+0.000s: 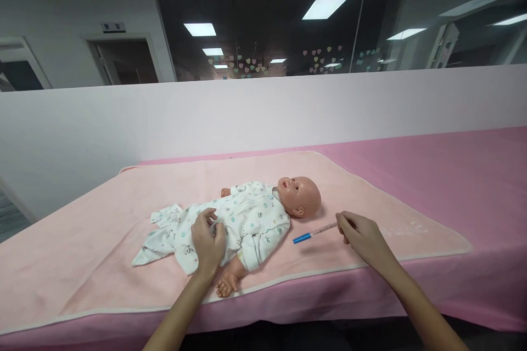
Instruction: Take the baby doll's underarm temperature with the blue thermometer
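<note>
A baby doll (300,196) lies on its back, head to the right, in a white printed outfit (257,211) with long sleeves and legs. My left hand (208,238) rests at the doll's belly, fingers curled in; a small whitish bit shows between thumb and fingers, but I cannot make out what it is. In my right hand (362,236), thumb and fingers pinch one end of a thin glass thermometer (323,228). Its blue end (302,238) points left, just in front of the doll's head and shoulder. The doll's near hand (227,283) lies by my left wrist.
Under the doll spreads a peach blanket (102,274) with a pale edge, its corner reaching right. A pink sheet (473,186) covers the table beneath. Behind stands a low white partition (263,115). Beyond it are a dark window (272,22) and a doorway (134,60).
</note>
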`<move>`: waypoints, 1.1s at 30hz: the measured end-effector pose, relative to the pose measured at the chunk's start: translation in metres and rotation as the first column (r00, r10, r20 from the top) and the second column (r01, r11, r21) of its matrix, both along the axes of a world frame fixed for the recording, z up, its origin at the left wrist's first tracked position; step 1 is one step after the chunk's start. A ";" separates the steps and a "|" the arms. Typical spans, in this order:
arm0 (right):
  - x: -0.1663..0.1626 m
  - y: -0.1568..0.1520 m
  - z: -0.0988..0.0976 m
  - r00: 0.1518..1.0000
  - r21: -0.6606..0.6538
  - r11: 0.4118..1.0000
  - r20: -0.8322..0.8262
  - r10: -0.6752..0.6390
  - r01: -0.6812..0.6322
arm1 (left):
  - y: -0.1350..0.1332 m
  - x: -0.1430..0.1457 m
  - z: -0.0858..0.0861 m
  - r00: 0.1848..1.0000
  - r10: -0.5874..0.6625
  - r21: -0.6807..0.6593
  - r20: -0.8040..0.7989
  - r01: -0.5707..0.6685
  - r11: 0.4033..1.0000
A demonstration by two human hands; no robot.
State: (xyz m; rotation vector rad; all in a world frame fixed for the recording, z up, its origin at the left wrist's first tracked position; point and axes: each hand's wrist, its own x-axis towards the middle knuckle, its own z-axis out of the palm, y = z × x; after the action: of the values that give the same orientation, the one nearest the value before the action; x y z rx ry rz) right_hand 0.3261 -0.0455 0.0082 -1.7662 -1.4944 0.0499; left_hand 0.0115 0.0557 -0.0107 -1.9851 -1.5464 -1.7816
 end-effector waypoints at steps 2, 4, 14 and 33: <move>-0.002 0.006 0.006 0.998 0.004 0.999 0.052 -0.047 0.047 | -0.001 0.000 0.001 0.999 0.011 -0.004 -0.046 -0.011 1.000; -0.006 0.009 0.010 0.980 0.031 0.994 0.161 -0.112 0.109 | -0.001 0.001 0.002 0.996 0.007 -0.012 -0.085 -0.008 1.000; -0.039 0.015 0.024 0.840 0.022 1.000 0.543 -0.018 0.007 | 0.001 0.000 0.000 0.983 -0.015 -0.015 -0.185 0.012 1.000; -0.031 0.042 0.096 0.577 0.032 0.855 -0.725 0.377 -0.518 | -0.002 0.000 0.004 0.966 -0.047 -0.072 -0.255 0.029 0.997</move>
State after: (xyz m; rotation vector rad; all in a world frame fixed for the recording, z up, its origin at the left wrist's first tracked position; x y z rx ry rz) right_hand 0.2948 -0.0038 0.1045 -1.1948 -1.3065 1.0631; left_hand 0.0119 0.0540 -0.0070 -2.1873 -1.5132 -1.4294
